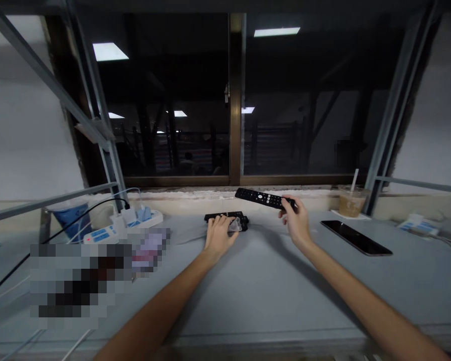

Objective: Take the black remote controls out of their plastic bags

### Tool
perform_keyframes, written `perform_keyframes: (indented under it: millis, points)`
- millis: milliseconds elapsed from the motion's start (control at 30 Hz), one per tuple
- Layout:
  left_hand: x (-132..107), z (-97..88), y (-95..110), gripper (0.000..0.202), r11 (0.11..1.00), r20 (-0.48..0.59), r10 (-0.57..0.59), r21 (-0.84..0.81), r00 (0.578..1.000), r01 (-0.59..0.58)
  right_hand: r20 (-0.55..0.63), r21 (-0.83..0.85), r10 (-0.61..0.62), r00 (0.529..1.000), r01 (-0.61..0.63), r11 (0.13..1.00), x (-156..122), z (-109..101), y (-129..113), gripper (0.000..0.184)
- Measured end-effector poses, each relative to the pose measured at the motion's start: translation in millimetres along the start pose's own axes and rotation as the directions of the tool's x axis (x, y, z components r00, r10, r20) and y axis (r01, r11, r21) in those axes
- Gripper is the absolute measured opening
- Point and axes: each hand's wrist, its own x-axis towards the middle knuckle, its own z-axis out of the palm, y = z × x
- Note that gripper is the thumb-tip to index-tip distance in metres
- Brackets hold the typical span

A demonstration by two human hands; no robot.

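Note:
My right hand (296, 220) is closed around the near end of a long black remote control (261, 197), held above the desk with its buttons facing up. My left hand (220, 233) reaches over more black remote controls (244, 219) lying together at the back of the desk. Its fingers are bent, and a crinkled piece of clear plastic (235, 224) shows between thumb and forefinger. Those fingers cover part of the lying remotes, so I cannot tell exactly how many there are.
A white power strip (154, 218) with plugs and cables lies left, beside a blue container (71, 220). At right are a black phone (355, 237) and a plastic cup with a straw (351, 201). Metal posts flank the grey desk (266, 296); a window stands behind it.

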Motion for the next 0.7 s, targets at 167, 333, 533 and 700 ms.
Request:
perform_keyframes:
  millis: [167, 333, 533, 700]
  points:
    - [0.8, -4.2, 0.6, 0.029, 1.000, 0.008, -0.001, 0.018, 1.000, 0.001, -0.015, 0.170, 0.264, 0.964, -0.258, 0.951, 5.2, -3.3, 7.5, 0.022]
    - [0.6, -8.3, 2.5, 0.028, 0.999, -0.036, 0.024, 0.026, 0.999, -0.023, -0.039, 0.142, 0.308, 0.951, -0.300, 0.943, 3.6, -3.6, 8.2, 0.022]
    - [-0.7, -6.7, 3.7, 0.028, 0.992, -0.023, 0.119, 0.034, 0.993, -0.119, -0.005, 0.082, 0.226, 0.974, -0.225, 0.971, 1.3, -1.9, 6.1, 0.020]
    - [-2.0, -4.1, 6.1, 0.026, 0.989, 0.076, 0.146, 0.015, 0.986, -0.147, 0.062, -0.034, 0.130, 0.990, -0.128, 0.991, -1.6, -0.6, 2.3, 0.019]
